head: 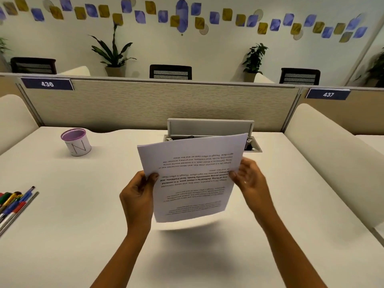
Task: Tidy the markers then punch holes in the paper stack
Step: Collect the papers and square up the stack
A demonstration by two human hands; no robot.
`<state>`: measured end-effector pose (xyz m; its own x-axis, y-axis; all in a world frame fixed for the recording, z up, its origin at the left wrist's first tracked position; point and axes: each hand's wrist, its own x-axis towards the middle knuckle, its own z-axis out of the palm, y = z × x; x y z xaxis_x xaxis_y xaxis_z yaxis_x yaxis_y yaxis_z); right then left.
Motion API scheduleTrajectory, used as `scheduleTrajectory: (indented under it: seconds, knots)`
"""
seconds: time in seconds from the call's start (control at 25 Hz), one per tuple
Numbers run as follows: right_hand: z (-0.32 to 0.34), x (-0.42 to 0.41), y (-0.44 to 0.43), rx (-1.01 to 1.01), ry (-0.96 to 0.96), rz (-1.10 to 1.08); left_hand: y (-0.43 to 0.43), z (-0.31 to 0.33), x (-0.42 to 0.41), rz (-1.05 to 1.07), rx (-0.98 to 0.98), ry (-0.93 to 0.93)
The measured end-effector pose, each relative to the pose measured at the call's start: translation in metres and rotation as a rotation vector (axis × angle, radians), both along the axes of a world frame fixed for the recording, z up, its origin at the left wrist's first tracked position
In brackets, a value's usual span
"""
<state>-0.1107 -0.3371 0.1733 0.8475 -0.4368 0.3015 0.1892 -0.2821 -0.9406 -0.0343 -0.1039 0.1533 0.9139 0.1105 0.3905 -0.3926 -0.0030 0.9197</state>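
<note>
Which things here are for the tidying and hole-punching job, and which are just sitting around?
For the job: the paper stack, held up by the left hand and right hand; the markers lying at the table's left edge; the purple cup, probably for the markers. No hole punch shows.

Just around: the plants, chairs, number signs, open cable box.

Two bare forearms enter from the bottom edge, no sleeves visible up to it. The left grip (pixel 138 191) is bare; whether the blurred right grip (pixel 250 177) wears a ring cannot be told.
</note>
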Motion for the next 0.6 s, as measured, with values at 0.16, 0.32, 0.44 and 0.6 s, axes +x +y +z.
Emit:
scheduleTrajectory:
  seconds: [0.16,0.32,0.44,0.6]
  knots:
    - [-0.024,-0.005,0.021,0.053,-0.021,-0.084,-0.006,-0.005,-0.006,-0.038,-0.049,0.044]
    - [-0.039,-0.012,0.03,0.117,-0.05,-0.171,-0.006,-0.017,-0.011,-0.043,-0.029,0.039]
    - [-0.057,-0.015,0.04,0.154,0.043,-0.194,-0.008,-0.037,-0.017,-0.035,0.017,0.123]
    - [-0.064,-0.014,0.045,0.156,0.065,-0.246,-0.009,-0.047,-0.023,-0.001,0.008,0.155]
